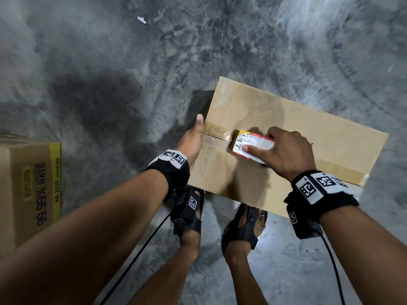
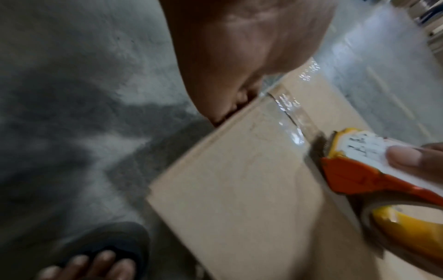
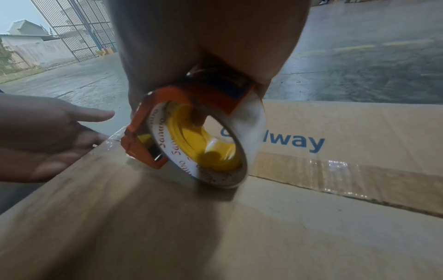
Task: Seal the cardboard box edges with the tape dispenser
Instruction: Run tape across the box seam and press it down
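Observation:
A brown cardboard box [image 1: 297,133] lies flat on the concrete floor. Clear tape [image 1: 217,129] covers its centre seam near the left edge. My right hand [image 1: 286,150] grips an orange and yellow tape dispenser [image 1: 246,144] that rests on the seam, its toothed end toward the left edge. In the right wrist view the tape roll [image 3: 191,144] stands on the box top [image 3: 167,236]. My left hand [image 1: 191,139] lies against the box's left side with the thumb up; its fingers [image 3: 59,151] are straight. The left wrist view shows the dispenser [image 2: 354,174] near the taped seam.
A second cardboard box [image 1: 28,190] with a yellow stripe and print stands at the far left. My two feet in black sandals [image 1: 189,208] are right at the box's near edge. Black cables trail from both wrists. A metal gate [image 3: 79,28] stands far off.

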